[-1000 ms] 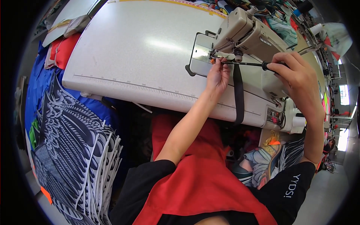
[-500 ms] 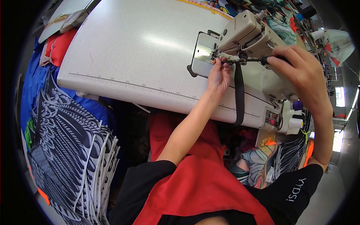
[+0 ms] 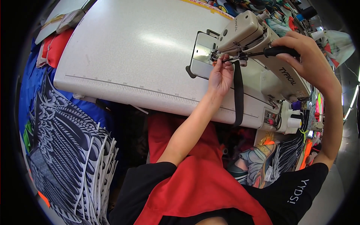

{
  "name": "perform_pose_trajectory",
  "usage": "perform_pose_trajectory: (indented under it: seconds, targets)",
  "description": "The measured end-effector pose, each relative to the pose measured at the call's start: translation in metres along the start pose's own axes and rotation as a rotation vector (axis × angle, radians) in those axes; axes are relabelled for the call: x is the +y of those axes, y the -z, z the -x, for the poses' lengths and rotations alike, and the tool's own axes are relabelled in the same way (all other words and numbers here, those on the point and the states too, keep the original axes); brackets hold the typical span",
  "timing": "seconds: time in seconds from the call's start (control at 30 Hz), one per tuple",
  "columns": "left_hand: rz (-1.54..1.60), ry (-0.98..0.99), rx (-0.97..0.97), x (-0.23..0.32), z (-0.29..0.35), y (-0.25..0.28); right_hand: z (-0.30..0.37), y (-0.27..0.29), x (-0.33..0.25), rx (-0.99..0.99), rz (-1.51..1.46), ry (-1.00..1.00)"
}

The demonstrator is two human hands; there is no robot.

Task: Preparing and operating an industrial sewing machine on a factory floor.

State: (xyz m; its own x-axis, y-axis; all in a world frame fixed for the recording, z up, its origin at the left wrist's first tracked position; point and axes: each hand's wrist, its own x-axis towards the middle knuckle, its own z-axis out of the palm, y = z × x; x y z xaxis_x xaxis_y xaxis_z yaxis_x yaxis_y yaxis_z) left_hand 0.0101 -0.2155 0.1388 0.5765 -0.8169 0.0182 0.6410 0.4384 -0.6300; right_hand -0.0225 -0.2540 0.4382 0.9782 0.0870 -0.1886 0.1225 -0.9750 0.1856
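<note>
A beige sewing machine (image 3: 240, 30) stands at the far right of a white table (image 3: 127, 45). My right hand (image 3: 300, 50) grips the black handle of a screwdriver (image 3: 279, 51), whose thin shaft points left toward the needle area. Beside the presser foot, my left hand (image 3: 222, 73) has its fingers pinched together near the shaft's tip; what they hold, if anything, is too small to make out. A black strap (image 3: 238, 93) hangs from the machine over the table's front edge, just right of my left hand.
Patterned black-and-white fabric pieces (image 3: 67, 142) are stacked at the left, over blue cloth (image 3: 30, 88). Red cloth (image 3: 60, 47) lies at the far left. A thread cone (image 3: 294, 122) sits by the table's right end. Printed fabrics (image 3: 258, 161) lie below it.
My right hand has shifted right and slightly down, its fingers loosened so more of the screwdriver handle shows. The shaft is tilted more. My left hand stays near the presser foot.
</note>
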Motion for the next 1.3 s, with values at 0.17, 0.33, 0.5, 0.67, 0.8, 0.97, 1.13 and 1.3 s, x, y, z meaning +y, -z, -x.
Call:
perform_pose_trajectory:
  seconds: [0.17,0.33,0.5,0.67,0.8,0.97,1.13,1.3]
  targets:
    - [-0.005,0.027,-0.043,-0.002,-0.002,0.002,0.001,-0.001,0.001,0.101,-0.050,0.122]
    - [-0.031,-0.013,0.013,-0.002,-0.002,0.002,0.001,-0.001,0.006,0.056,0.072,0.159]
    - [-0.022,0.043,0.027,-0.002,-0.003,0.004,0.002,0.006,0.007,-0.010,0.118,0.135]
    - [-0.108,0.025,0.066,0.000,0.000,-0.001,-0.006,0.004,0.004,0.036,0.090,0.119]
    - [-0.648,0.076,0.118,0.003,0.018,-0.020,-0.008,0.001,0.006,0.026,0.096,0.170]
    - [-2.740,-0.469,-0.288,0.029,0.048,-0.062,-0.008,0.006,0.007,-0.034,0.031,0.105]
    - [-3.032,-0.619,-0.613,0.072,0.039,-0.080,-0.009,0.009,0.017,-0.122,0.020,0.109]
    - [-3.433,-0.446,-0.470,0.097,0.038,-0.105,-0.011,0.007,0.008,-0.134,-0.048,0.005]
